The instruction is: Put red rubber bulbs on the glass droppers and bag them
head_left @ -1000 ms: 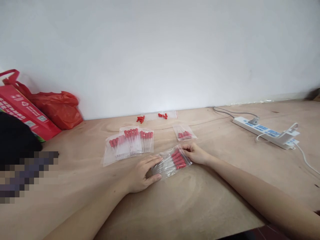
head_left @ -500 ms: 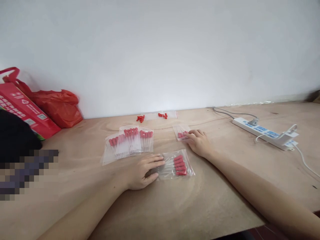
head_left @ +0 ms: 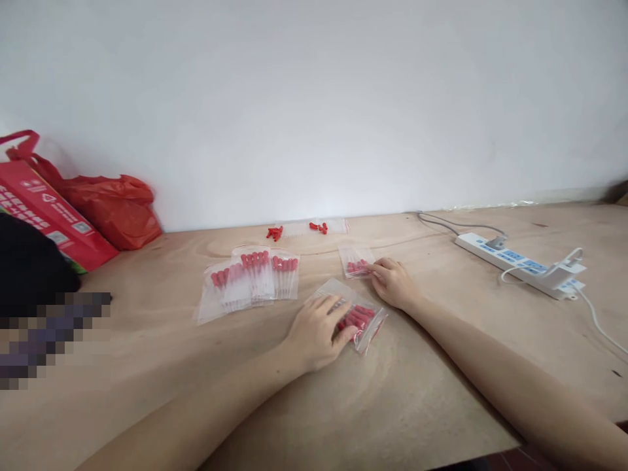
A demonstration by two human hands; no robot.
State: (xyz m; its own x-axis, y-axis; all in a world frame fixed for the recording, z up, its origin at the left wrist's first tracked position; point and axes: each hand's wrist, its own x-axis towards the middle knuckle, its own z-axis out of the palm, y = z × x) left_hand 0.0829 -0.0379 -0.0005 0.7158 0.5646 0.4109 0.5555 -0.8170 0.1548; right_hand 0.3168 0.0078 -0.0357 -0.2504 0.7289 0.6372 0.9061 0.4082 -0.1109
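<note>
My left hand (head_left: 318,330) lies over a clear zip bag of droppers (head_left: 366,337), its fingers and thumb bent around the red bulbs. The bag's contents are partly hidden under the hand. Farther right, my right hand (head_left: 392,281) has its fingertips closed at the edge of a smaller-looking clear bag with red rubber bulbs (head_left: 356,255), which rests on the table. To the left, several zip bags of red-bulbed glass droppers (head_left: 250,281) overlap in a fan.
Against the wall lie loose red bulbs (head_left: 275,233) and another clear bag (head_left: 336,226) with red bulbs on it. A white power strip (head_left: 515,261) with cables sits at the right. Red bags (head_left: 115,206) and a black item (head_left: 34,268) stand at the left.
My left hand has moved right, onto the bag of droppers, and that bag has turned so its sealed end tilts toward me. My right hand has barely shifted.
</note>
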